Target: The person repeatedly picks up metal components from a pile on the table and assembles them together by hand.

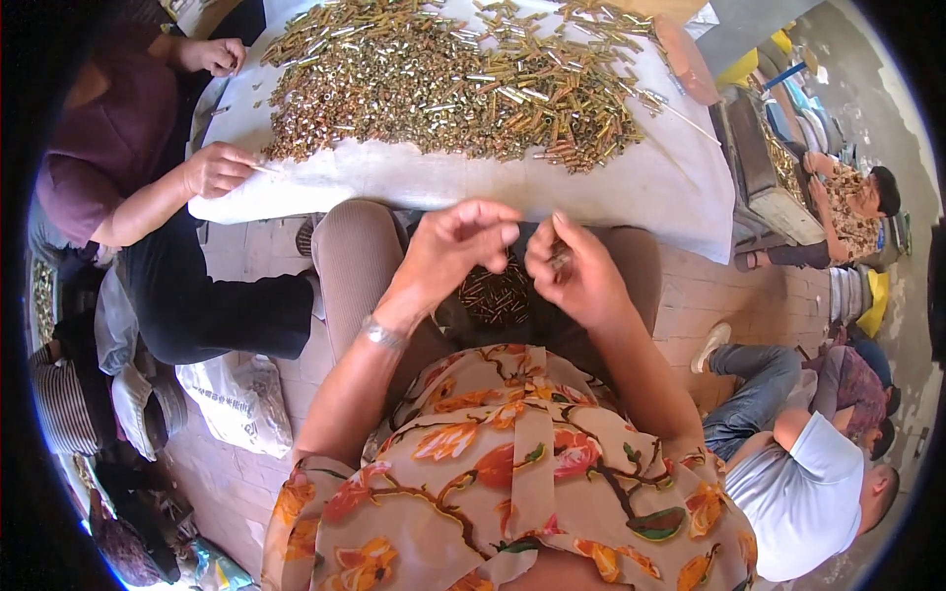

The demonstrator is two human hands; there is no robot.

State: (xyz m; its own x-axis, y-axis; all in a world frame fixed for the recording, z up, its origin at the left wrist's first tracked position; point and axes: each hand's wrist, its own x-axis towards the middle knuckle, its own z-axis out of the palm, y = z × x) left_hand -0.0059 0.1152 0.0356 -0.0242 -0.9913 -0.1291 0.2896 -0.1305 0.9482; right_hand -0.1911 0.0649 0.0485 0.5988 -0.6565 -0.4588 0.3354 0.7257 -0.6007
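Note:
My left hand [461,244] is raised above my lap, its thumb and forefinger curled toward each other; anything between them is too small to make out. Close beside it, a small gap apart, my right hand [574,260] is closed with thumb and fingertips drawn together. A small greyish bit shows among its fingers, its kind unclear. Below both hands, between my knees, sits a dark container of small slim metal pieces [496,295]. In front of me, a white-covered table [394,182] carries a wide heap of small brass-coloured and silvery metal tubes and fittings [443,94].
At the left, a co-worker's hand [219,169] rests at the table's near corner by the heap. A white plastic bag [236,399] lies on the brick floor [690,291]. Other people sit at the right, one in a pale shirt [803,492]. A reddish slab [687,61] edges the heap.

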